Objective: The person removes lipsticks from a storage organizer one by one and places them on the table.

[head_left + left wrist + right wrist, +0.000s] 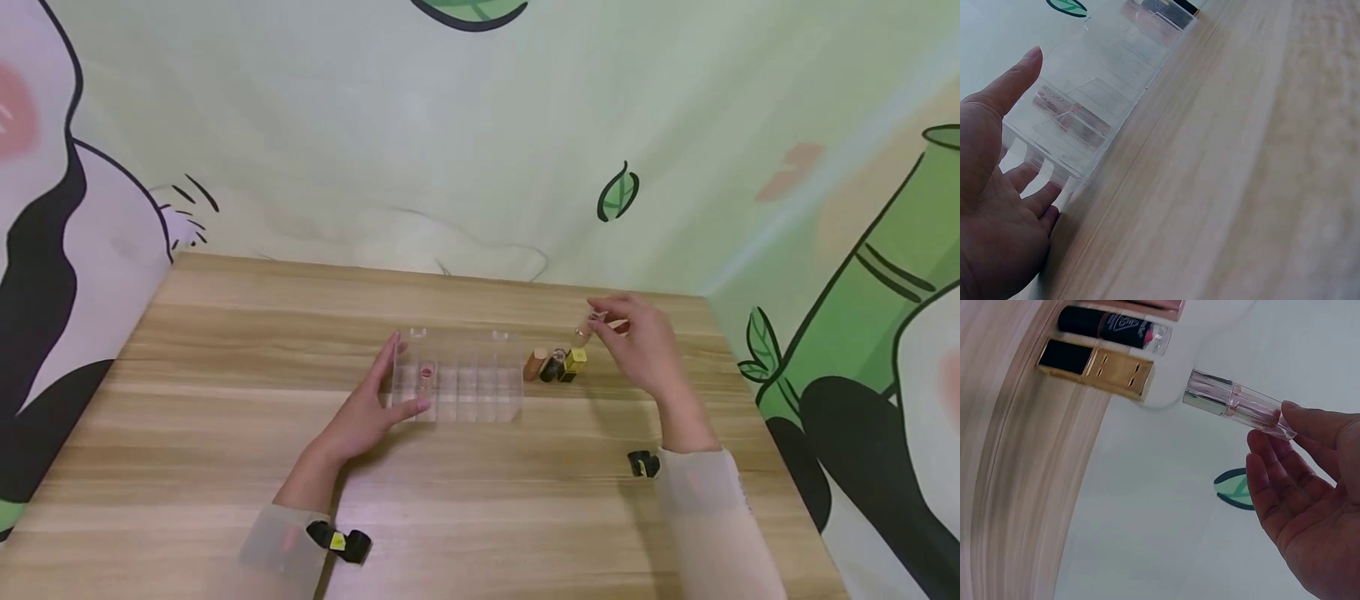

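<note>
The tabletop [225, 467] carries a clear organizer box [457, 379], steadied by the left hand [367, 417] with spread fingers. The right hand [637, 342] pinches a small clear tube [1238, 403] above three lipsticks [555, 365]; it seems light, slippery, best gripped mid-body.

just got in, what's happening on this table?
A person's left hand rests open against the left end of a clear compartment box, which already has one lip gloss tube standing in it. The right hand pinches a clear pink tube above three lipsticks standing just right of the box on the wooden table.
</note>
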